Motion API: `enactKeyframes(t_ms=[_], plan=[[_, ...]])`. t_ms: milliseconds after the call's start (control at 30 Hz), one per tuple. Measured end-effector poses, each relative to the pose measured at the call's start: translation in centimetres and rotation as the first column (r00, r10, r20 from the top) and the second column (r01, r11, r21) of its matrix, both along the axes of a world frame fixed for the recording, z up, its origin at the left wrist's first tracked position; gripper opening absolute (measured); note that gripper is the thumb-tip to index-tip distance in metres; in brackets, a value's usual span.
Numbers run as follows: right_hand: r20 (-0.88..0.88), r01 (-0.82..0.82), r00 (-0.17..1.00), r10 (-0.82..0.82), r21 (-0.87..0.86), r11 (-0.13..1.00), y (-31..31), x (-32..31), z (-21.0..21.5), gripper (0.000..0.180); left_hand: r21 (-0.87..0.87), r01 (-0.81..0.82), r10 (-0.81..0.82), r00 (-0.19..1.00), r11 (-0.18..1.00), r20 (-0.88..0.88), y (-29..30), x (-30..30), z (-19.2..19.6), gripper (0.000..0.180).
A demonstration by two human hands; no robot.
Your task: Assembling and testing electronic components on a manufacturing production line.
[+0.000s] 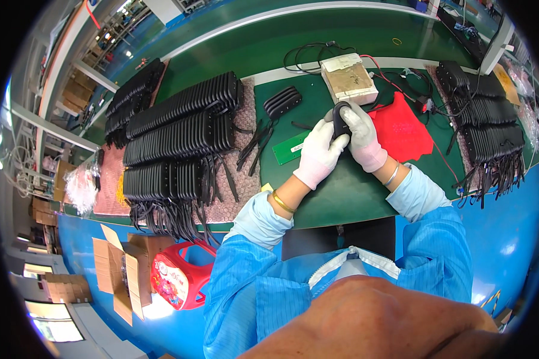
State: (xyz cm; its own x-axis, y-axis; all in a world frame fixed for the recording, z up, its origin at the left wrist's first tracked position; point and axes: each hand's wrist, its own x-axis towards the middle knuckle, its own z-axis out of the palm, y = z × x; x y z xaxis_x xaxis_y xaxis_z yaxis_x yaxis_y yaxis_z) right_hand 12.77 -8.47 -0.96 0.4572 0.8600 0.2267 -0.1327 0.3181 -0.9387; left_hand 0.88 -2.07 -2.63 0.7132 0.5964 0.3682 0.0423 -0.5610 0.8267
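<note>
**Item Count at the Workstation**

We count two gloved hands, the left hand (318,152) and the right hand (360,139), together holding one black housing (340,119). At 12 o'clock from them sits one beige box (348,78). At 3 o'clock lies one red cloth (403,133). At 9 o'clock we count one green circuit board (290,146) and three long rows of black finned housings (182,128); the units per row cannot be counted. At 7 o'clock stand one red stool (179,276) and one open cardboard carton (121,266).

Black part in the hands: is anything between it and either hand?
Nothing visible. Both the gloved left hand and right hand already grip the black part directly, above the green mat.
</note>
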Motion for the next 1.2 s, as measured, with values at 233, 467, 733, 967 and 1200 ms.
enactKeyframes(t_ms=[233, 467, 733, 967, 1200], plan=[[0.026, 0.018, 0.999, -0.018, -0.014, 1.0, 0.1, -0.2, 0.2, 0.028, 0.033, 0.008, -0.009, 1.0, 0.999, 0.03, 0.1, 0.0, -0.1, 0.023], [0.05, 0.036, 0.998, -0.036, -0.01, 0.999, 0.2, -0.2, 0.1, 0.028, 0.033, 0.008, -0.009, 1.0, 0.999, 0.016, 0.3, 0.1, -0.3, 0.022], [0.014, 0.002, 1.0, -0.002, 0.029, 1.0, 0.1, 0.3, -0.3, 0.028, 0.145, -0.023, 0.019, 0.999, 0.989, 0.029, 0.1, 0.0, -0.3, 0.024], [0.027, 0.01, 1.0, -0.01, 0.019, 1.0, 0.1, 0.3, -0.3, 0.029, 0.141, -0.025, 0.021, 0.999, 0.99, 0.026, 0.0, 0.1, -0.4, 0.026], [0.024, 0.007, 1.0, -0.007, 0.007, 1.0, 0.2, 0.3, -0.3, 0.029, 0.169, -0.032, 0.027, 0.999, 0.985, 0.03, 0.0, 0.2, -0.6, 0.027]])
